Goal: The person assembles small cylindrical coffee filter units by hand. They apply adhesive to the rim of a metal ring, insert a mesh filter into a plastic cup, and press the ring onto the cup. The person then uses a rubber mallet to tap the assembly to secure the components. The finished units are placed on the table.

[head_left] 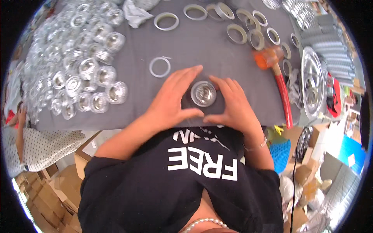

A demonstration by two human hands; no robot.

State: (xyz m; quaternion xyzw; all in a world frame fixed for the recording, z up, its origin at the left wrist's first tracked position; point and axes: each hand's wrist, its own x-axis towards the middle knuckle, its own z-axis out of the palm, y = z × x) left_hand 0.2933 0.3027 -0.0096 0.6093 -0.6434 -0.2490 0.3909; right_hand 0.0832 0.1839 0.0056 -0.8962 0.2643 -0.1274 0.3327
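One round metal cup [203, 93] is framed on the grey table [202, 42] between the two hands: the left hand [173, 101] is laid flat at its left with fingers [182, 77] spread wide past its far side, the right hand [232, 105] likewise at its right, and the thumbs nearly meet on its near side. Nothing is gripped; whether the fingers touch the cup cannot be told. One loose ring [159, 66] lies just beyond the left fingertips, one orange-headed mallet [272, 66] is seen beyond the right fingers, and a heap of cups [77, 66], too many to count, sits well left.

Orange-headed mallet [272, 66], loose metal rings [166, 21], heap of shiny cups [74, 70] on grey table [202, 42].
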